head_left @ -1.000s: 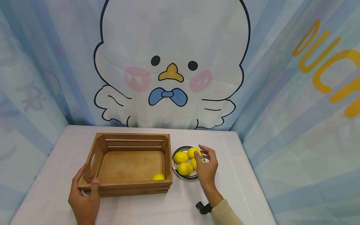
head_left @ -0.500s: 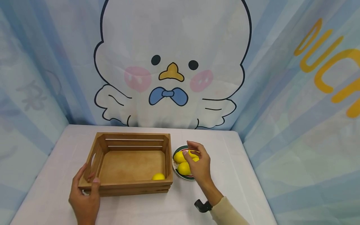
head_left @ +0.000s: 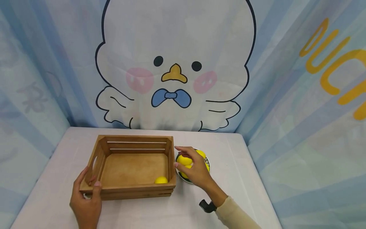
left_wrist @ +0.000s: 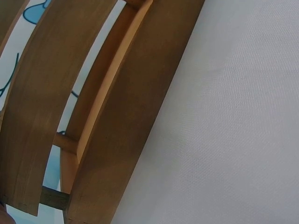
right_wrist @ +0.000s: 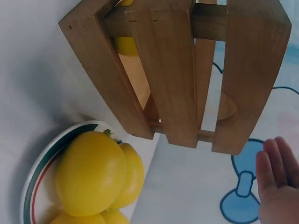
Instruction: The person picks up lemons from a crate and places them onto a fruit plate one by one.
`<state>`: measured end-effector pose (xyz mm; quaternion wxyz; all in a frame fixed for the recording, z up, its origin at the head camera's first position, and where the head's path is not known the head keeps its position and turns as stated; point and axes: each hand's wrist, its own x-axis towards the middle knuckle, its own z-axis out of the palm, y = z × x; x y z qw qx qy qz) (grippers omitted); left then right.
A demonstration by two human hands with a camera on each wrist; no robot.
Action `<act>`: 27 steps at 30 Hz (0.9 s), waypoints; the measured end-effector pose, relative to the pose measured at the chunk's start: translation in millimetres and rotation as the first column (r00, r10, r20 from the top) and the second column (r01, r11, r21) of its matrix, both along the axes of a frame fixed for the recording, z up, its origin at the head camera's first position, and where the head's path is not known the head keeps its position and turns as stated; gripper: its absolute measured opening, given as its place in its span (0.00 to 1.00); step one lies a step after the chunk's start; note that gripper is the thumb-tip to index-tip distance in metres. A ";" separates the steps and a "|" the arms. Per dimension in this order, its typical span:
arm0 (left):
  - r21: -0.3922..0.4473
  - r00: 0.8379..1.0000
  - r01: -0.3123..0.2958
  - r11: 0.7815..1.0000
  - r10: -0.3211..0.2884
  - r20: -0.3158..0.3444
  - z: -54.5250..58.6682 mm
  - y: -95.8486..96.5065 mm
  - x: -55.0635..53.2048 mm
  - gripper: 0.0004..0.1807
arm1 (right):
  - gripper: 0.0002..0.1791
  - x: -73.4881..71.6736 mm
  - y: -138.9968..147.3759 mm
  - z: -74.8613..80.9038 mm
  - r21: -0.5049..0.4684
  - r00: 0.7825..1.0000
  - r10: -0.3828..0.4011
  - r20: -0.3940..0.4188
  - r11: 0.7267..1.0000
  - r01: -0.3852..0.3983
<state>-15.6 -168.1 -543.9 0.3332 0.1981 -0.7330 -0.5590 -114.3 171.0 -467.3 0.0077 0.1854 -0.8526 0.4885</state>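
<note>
White table (head_left: pixel 237 178): L hand (head_left: pixel 85 203) clamps crate (head_left: pixel 134 165) corner, R hand (head_left: pixel 194 168) (fingers relaxed, apart) over lemons (head_left: pixel 185 160) on plate (head_left: pixel 208 164)

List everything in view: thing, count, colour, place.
wooden crate: 1, brown, table left-centre.
lemon in crate: 1, yellow, near-right corner inside.
plate: 1, white with green and red rim, right of crate.
lemons on plate: at least 3 visible, yellow, piled.
table: 1, white cloth.
backdrop: 1, blue with cartoon duck, behind the table.
left hand: holds crate's near-left corner.
right hand: over the plate, on the lemons; grip unclear.
</note>
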 end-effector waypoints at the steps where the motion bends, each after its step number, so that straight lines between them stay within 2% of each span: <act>1: 0.001 1.000 0.000 1.000 0.000 -0.002 -0.3 -0.3 -0.1 0.36 | 0.30 -0.8 -0.5 0.3 0.012 1.000 0.018 0.003 1.000 -0.019; 8: -0.005 1.000 -0.001 1.000 0.001 -0.018 -1.4 -0.9 -0.1 0.36 | 0.29 -7.5 -3.3 5.7 0.041 0.987 0.158 0.015 0.987 -0.158; 15: -0.012 1.000 0.007 1.000 -0.007 -0.029 0.3 -0.9 0.4 0.36 | 0.27 -15.5 -5.7 8.2 0.032 0.957 0.283 0.063 0.958 -0.285; 27: -0.010 1.000 -0.001 1.000 0.000 -0.028 0.6 0.5 0.4 0.36 | 0.26 -25.1 -19.9 11.4 0.055 0.906 0.405 0.124 0.909 -0.414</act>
